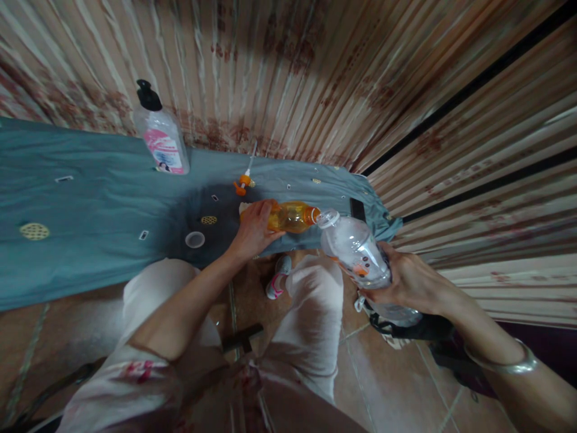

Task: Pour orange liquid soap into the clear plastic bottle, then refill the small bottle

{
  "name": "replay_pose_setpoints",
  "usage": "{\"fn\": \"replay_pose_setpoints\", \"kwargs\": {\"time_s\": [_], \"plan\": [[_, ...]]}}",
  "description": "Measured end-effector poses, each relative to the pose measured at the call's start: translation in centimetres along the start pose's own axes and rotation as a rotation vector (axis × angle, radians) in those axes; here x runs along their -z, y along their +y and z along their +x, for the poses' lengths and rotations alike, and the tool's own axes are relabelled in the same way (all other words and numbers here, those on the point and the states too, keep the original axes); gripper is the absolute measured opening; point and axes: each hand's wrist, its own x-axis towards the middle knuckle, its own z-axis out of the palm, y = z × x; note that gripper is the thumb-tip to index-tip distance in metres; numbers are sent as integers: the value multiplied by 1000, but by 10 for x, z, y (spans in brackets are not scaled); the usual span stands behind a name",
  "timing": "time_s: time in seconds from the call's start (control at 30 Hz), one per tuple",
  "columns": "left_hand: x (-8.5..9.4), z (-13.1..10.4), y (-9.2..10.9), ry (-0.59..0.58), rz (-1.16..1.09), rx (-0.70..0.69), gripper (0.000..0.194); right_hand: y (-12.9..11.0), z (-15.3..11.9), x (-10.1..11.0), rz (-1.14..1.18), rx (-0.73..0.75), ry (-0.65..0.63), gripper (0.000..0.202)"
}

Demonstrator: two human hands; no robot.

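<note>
"Over the near edge of the teal cloth (103,204), what is held?"

"One see-through amber bottle (295,218), nearly level, with the left hand (256,231) wrapped round its body. Its neck meets the mouth of one larger clear bottle (356,249), tilted, held in the right hand (410,279)."

"And around them?"

"On the cloth: one orange pump (242,184), one pale round disc (195,240), one dark flat slab (357,209) and, farther left, one pink-labelled bottle (163,141), black-topped."
</note>
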Motion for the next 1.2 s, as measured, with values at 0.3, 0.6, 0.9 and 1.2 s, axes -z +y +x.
{"fn": "replay_pose_setpoints", "kwargs": {"time_s": [0.3,0.6,0.9,1.2], "plan": [[2,1,2,-30,-17,33,68,3,-1,-1,3,30,0,62],[1,1,1,-19,-11,27,69,1,-1,0,2,5,-11,60],[1,0,2,-20,-20,35,68,1,-2,1,0,27,-7,59],[2,1,3,-30,-30,43,68,1,-2,1,5,44,-1,60]]}}
